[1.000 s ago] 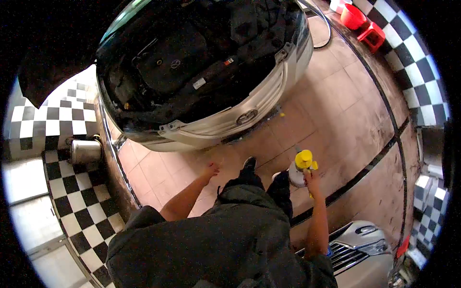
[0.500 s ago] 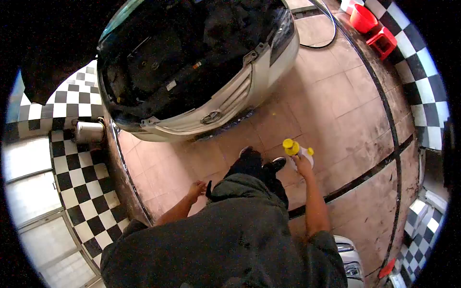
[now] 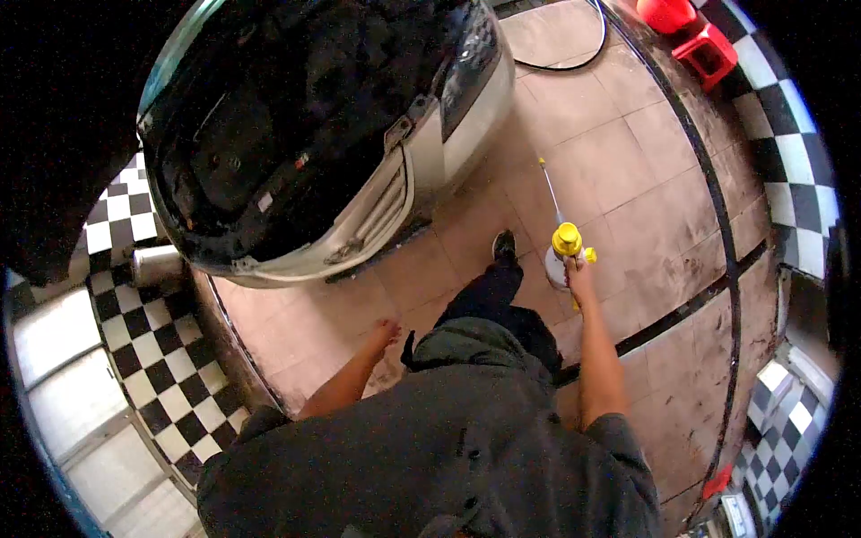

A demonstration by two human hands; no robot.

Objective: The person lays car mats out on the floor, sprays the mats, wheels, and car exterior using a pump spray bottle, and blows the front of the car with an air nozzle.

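Note:
In my right hand [image 3: 578, 275] is a white spray bottle [image 3: 554, 267] with a yellow top, and my fingers are wrapped round its handle. A thin wand with a yellow tip points forward from it over the tiled floor. My left hand [image 3: 386, 334] hangs low beside my body, near no object; its fingers look curled, but whether they are apart or closed is too small to tell. Ahead and to the left stands a light-coloured car [image 3: 368, 235] with its engine bay [image 3: 269, 134] exposed.
A hose [image 3: 599, 49] curves over the floor beyond the car. A red basin [image 3: 665, 13] and a red stool [image 3: 708, 56] stand by the checkered wall at the right. On the left is a metal cylinder [image 3: 158, 266]. Dark strips cross the floor.
The car has shifted left in view, and the silver car front at the lower right has left the frame. My feet have changed position. The bottle's wand now shows clearly.

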